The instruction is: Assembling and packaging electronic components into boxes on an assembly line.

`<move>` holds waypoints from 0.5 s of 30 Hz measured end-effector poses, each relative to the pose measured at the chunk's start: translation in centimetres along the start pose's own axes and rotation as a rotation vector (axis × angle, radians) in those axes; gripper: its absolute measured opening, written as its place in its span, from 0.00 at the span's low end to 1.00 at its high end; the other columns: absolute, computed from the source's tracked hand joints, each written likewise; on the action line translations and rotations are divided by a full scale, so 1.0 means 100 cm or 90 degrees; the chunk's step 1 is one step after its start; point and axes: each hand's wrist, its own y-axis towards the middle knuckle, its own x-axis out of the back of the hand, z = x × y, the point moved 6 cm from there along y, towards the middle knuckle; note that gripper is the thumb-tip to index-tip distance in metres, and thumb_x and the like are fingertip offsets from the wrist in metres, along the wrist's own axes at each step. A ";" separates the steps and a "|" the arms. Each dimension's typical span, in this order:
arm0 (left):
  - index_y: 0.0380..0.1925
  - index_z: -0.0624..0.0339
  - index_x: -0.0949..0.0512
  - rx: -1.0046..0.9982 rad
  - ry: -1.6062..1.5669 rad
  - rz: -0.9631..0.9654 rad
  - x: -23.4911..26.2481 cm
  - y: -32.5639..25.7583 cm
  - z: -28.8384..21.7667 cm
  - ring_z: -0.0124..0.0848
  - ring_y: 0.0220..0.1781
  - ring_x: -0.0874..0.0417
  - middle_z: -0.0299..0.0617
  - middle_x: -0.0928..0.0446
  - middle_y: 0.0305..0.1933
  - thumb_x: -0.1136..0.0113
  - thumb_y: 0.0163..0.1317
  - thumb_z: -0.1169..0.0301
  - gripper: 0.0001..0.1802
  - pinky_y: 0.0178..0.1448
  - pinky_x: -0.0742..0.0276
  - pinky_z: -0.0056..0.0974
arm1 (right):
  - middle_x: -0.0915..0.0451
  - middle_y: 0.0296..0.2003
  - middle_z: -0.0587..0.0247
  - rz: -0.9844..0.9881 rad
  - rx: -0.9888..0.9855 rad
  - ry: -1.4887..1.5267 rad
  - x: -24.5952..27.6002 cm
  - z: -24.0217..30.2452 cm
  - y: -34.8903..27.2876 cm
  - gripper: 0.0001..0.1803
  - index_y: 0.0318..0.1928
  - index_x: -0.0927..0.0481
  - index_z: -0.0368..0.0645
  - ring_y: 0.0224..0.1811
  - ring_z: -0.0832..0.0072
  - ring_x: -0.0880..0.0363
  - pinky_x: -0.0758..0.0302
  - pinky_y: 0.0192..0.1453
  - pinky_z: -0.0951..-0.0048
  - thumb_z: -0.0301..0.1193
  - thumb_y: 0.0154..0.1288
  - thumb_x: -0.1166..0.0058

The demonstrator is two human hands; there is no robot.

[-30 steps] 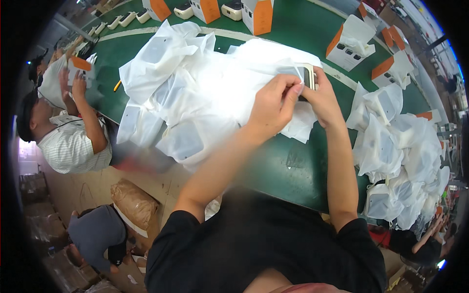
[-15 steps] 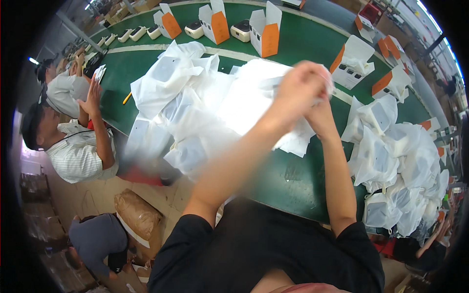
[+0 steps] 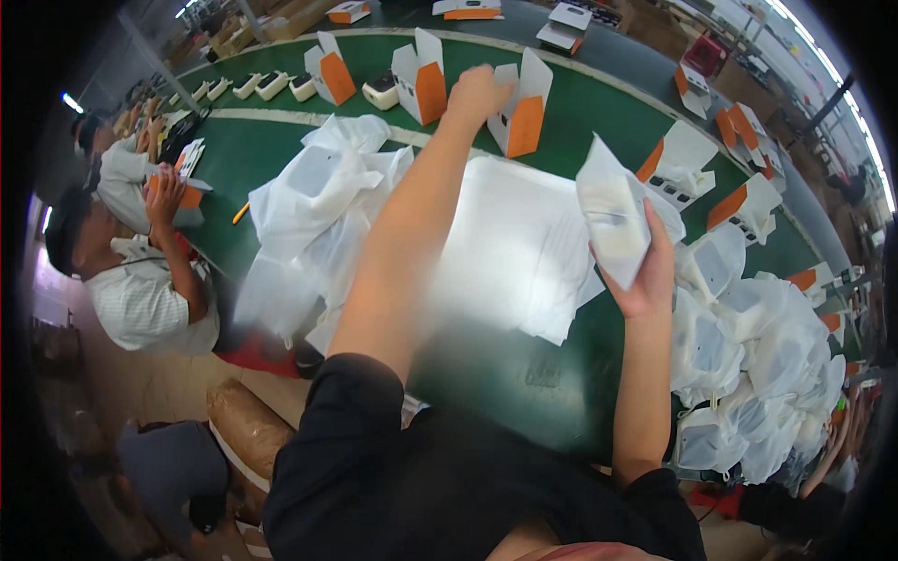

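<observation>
My left hand (image 3: 479, 96) reaches across the bench to a standing white-and-orange box (image 3: 520, 114) with raised flaps. Its fingers curl down at the box's left side, and whatever they grip is hidden beneath them. On the right, my right hand (image 3: 652, 273) is closed around a flat-sided white pouch (image 3: 613, 213), held up tilted above the bench; its contents cannot be made out. Between my arms lies a stack of white bags (image 3: 510, 245). White-wrapped devices (image 3: 313, 182) are heaped to the left, with another pile of wrapped devices (image 3: 748, 346) on the right.
More open boxes (image 3: 418, 84) and a cream device with a dark top (image 3: 381, 91) stand along the far side of the green bench (image 3: 561, 402). A yellow pen-like stick (image 3: 240, 213) lies at left. A co-worker (image 3: 150, 280) handles a box there. A brown sack (image 3: 245, 425) sits below.
My hands, together over the bags before, have parted. The left has stretched to the far boxes, over the spot of a cream device; the right now holds the white pouch up in plain sight.
</observation>
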 end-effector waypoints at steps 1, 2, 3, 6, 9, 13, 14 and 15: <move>0.38 0.68 0.18 0.035 0.017 0.128 -0.018 -0.008 -0.006 0.60 0.47 0.15 0.58 0.15 0.39 0.38 0.62 0.61 0.18 0.54 0.18 0.56 | 0.21 0.60 0.59 -0.007 0.089 -0.026 -0.013 0.013 0.002 0.25 0.66 0.27 0.42 0.63 0.65 0.21 0.24 0.66 0.56 0.40 0.74 0.46; 0.38 0.68 0.18 0.036 0.016 0.136 -0.023 -0.016 -0.011 0.60 0.47 0.15 0.58 0.15 0.39 0.38 0.62 0.61 0.18 0.54 0.18 0.56 | 0.20 0.60 0.63 -0.011 0.170 -0.050 -0.023 0.022 0.003 0.24 0.66 0.27 0.44 0.63 0.69 0.22 0.26 0.67 0.58 0.36 0.74 0.44; 0.35 0.68 0.19 0.011 0.014 0.075 -0.024 -0.023 -0.020 0.61 0.44 0.15 0.61 0.16 0.37 0.39 0.63 0.62 0.16 0.51 0.18 0.56 | 0.22 0.61 0.62 0.022 0.255 -0.088 -0.032 0.035 0.016 0.23 0.66 0.27 0.42 0.64 0.69 0.22 0.27 0.69 0.59 0.29 0.73 0.41; 0.30 0.68 0.20 -0.028 -0.028 0.037 -0.040 -0.050 -0.073 0.62 0.40 0.16 0.65 0.18 0.35 0.42 0.63 0.67 0.12 0.47 0.19 0.58 | 0.21 0.57 0.61 0.043 0.670 -0.498 -0.069 0.089 0.049 0.32 0.64 0.29 0.40 0.58 0.73 0.23 0.26 0.62 0.72 0.30 0.63 0.28; 0.27 0.67 0.18 -0.046 -0.111 0.036 -0.050 -0.055 -0.095 0.61 0.40 0.16 0.65 0.18 0.31 0.42 0.62 0.68 0.12 0.48 0.19 0.57 | 0.20 0.52 0.57 0.072 0.741 -0.658 -0.062 0.097 0.119 0.30 0.61 0.28 0.40 0.56 0.72 0.22 0.26 0.60 0.71 0.33 0.62 0.27; 0.28 0.70 0.18 0.003 -0.154 0.028 -0.039 -0.055 -0.073 0.55 0.32 0.13 0.61 0.17 0.28 0.44 0.61 0.68 0.13 0.41 0.17 0.49 | 0.19 0.48 0.54 0.136 0.685 -0.976 -0.059 0.084 0.134 0.27 0.56 0.24 0.40 0.53 0.59 0.20 0.25 0.60 0.65 0.31 0.59 0.29; 0.28 0.70 0.18 0.010 -0.147 0.020 -0.036 -0.055 -0.067 0.55 0.32 0.13 0.61 0.17 0.28 0.44 0.61 0.68 0.13 0.41 0.17 0.49 | 0.19 0.48 0.54 0.149 0.684 -0.972 -0.061 0.086 0.134 0.27 0.56 0.24 0.40 0.53 0.59 0.20 0.25 0.60 0.65 0.31 0.59 0.29; 0.27 0.70 0.18 0.040 -0.234 0.041 -0.039 -0.055 -0.063 0.50 0.29 0.13 0.59 0.17 0.26 0.44 0.61 0.68 0.14 0.39 0.17 0.47 | 0.19 0.49 0.53 0.180 0.638 -1.082 -0.063 0.083 0.139 0.25 0.55 0.23 0.39 0.53 0.55 0.20 0.25 0.60 0.62 0.33 0.59 0.31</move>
